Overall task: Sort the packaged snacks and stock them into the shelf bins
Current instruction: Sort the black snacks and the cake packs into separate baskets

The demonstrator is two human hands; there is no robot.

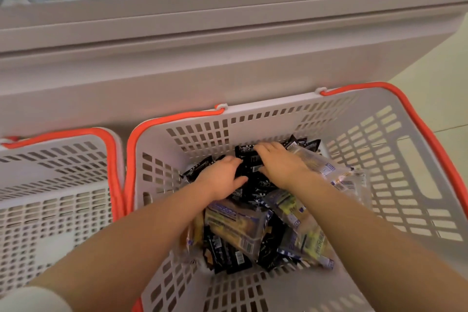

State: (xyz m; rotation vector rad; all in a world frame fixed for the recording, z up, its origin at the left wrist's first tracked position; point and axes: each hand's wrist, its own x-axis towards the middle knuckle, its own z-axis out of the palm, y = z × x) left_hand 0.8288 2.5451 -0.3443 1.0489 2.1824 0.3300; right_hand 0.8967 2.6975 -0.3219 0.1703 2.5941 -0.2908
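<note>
Snacks lie heaped in the grey basket, black packs toward 12 o'clock. The left hand and right hand press flat, fingers extended, on the black ones (sorting, I judge); next comes closing round a bundle.

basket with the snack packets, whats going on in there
A person has both hands down in the grey slotted plastic basket with orange handles. The left hand and right hand rest on black snack packets, with clear yellowish packets mixed around them. Nothing is lifted out yet. A second similar basket sits to the left.
</note>
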